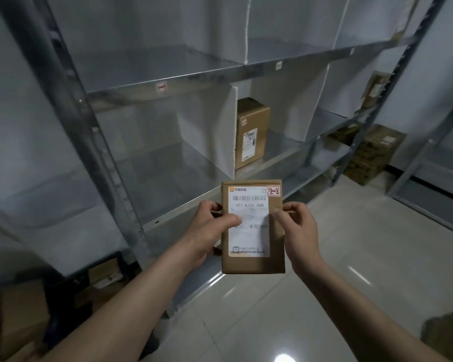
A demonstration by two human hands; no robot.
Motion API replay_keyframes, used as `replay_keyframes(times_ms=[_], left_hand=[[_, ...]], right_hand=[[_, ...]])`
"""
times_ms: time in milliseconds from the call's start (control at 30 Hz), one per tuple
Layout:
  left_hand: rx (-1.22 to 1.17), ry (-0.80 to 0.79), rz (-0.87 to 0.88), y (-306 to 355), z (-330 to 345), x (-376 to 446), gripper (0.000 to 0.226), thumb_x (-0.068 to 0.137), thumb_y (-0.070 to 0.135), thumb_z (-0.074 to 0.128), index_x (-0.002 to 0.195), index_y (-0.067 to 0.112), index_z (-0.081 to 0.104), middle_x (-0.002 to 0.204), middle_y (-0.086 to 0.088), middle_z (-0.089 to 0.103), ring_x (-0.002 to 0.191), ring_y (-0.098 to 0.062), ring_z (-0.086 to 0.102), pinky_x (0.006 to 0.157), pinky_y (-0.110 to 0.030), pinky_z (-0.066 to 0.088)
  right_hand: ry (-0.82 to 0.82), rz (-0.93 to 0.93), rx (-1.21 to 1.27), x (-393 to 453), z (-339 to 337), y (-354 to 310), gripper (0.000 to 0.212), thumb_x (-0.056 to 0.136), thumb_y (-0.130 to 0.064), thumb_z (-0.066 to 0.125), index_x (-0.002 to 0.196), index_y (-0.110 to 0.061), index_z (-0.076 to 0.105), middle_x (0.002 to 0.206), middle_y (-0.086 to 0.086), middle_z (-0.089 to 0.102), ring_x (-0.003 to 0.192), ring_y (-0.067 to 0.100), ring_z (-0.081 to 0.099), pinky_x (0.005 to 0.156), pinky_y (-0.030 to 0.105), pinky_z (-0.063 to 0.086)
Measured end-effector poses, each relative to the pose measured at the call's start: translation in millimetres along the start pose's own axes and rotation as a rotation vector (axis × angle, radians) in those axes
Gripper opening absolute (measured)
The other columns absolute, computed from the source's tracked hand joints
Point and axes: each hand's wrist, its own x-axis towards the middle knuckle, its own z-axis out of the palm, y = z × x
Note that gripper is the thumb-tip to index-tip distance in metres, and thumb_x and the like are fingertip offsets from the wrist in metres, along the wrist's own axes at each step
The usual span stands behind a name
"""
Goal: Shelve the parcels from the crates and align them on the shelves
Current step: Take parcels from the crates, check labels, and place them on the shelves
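Observation:
A flat brown cardboard parcel (254, 262) with a white shipping label and a small red-framed sticker reading "2-2" is held upright in front of me. My left hand (209, 231) grips its left edge, thumb across the label. My right hand (298, 231) pinches its right edge. Behind it stands a grey metal shelf unit (168, 79) with white dividers. One taller brown parcel (251, 131) stands upright on the middle shelf, just right of a divider (220, 131).
A dark crate (100, 278) with cardboard parcels sits on the floor at lower left, under the shelves. More brown boxes (374, 155) are stacked on the floor at the far right. A second rack's frame (429, 158) stands at right. Glossy tiled floor lies below.

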Motion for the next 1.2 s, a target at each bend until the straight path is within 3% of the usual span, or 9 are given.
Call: replay_keyframes(times_ms=[67,300,667,967,1200], left_hand=[[0.017,-0.022,0.007,9.5,20.7,11.1,0.057,0.071,0.031,0.073,0.119,0.018,0.045,0.116,-0.008,0.066,0.101,-0.024,0.067,0.089,-0.062,0.054],[0.035,-0.101,0.027,31.5,76.9,78.2,0.044,0.089,0.019,0.068,0.124,0.018,0.042,0.111,-0.007,0.069,0.097,-0.023,0.069,0.088,-0.058,0.056],[0.049,-0.185,0.025,84.0,150.8,210.2,0.042,0.089,0.016,0.067,0.123,0.017,0.041,0.111,-0.007,0.069,0.097,-0.023,0.069,0.086,-0.056,0.057],[0.085,-0.101,0.004,116.9,192.7,279.8,0.04,0.085,0.016,0.068,0.116,0.02,0.043,0.108,-0.004,0.07,0.092,-0.021,0.071,0.083,-0.054,0.059],[0.014,0.093,-0.025,136.2,230.6,319.6,0.04,0.085,0.012,0.07,0.113,0.022,0.043,0.11,-0.004,0.067,0.095,-0.023,0.071,0.081,-0.057,0.059]], right_hand=[[0.018,0.005,-0.003,15.5,-18.0,0.2,0.013,0.093,-0.023,0.066,0.099,-0.015,0.059,0.096,-0.001,0.067,0.089,0.012,0.067,0.065,0.018,0.048],[0.088,0.028,-0.034,86.4,-62.9,12.0,0.014,0.091,-0.023,0.067,0.099,-0.014,0.06,0.097,0.001,0.068,0.09,0.014,0.067,0.068,0.022,0.048],[0.16,0.028,-0.07,227.0,-107.2,21.3,0.012,0.091,-0.02,0.067,0.099,-0.015,0.06,0.097,0.0,0.068,0.091,0.013,0.066,0.068,0.021,0.047],[0.109,0.053,-0.051,321.0,-128.2,33.6,0.016,0.089,-0.022,0.071,0.099,-0.016,0.06,0.096,0.0,0.07,0.091,0.017,0.068,0.076,0.034,0.056],[-0.105,0.023,-0.031,400.1,-145.6,38.1,0.017,0.09,-0.021,0.07,0.102,-0.017,0.059,0.099,-0.001,0.069,0.092,0.015,0.068,0.076,0.029,0.054]])
